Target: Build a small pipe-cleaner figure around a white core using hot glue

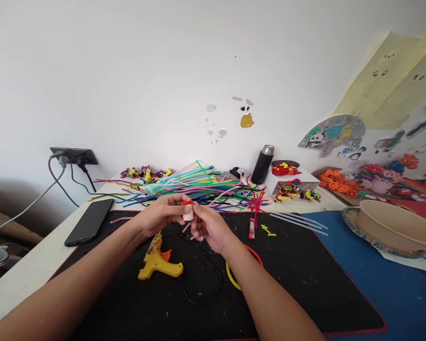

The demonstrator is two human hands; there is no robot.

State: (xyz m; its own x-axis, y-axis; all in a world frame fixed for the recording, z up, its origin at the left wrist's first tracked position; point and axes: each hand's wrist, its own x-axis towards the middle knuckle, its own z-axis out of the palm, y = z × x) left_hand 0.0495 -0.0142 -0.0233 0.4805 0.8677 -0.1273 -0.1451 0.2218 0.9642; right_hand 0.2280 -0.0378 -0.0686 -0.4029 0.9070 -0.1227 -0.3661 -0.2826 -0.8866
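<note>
My left hand [160, 214] and my right hand [208, 225] meet above the black mat [305, 274]. Between their fingertips they hold a small white craft piece [188, 214] with a red pipe cleaner [186, 203] across its top. A pink pipe cleaner end hangs just below it. A yellow glue gun [156, 260] lies on the mat under my left wrist, its black cord looping toward me. A large heap of coloured pipe cleaners [195, 187] lies on the table just beyond my hands.
A black phone [89, 221] lies at the left. A black flask [262, 164] stands behind the heap. Clear glue sticks [298, 221], a small red tube [251, 228] and a yellow-orange ring [230, 274] lie to the right. A tan bowl [394, 227] sits on a blue mat.
</note>
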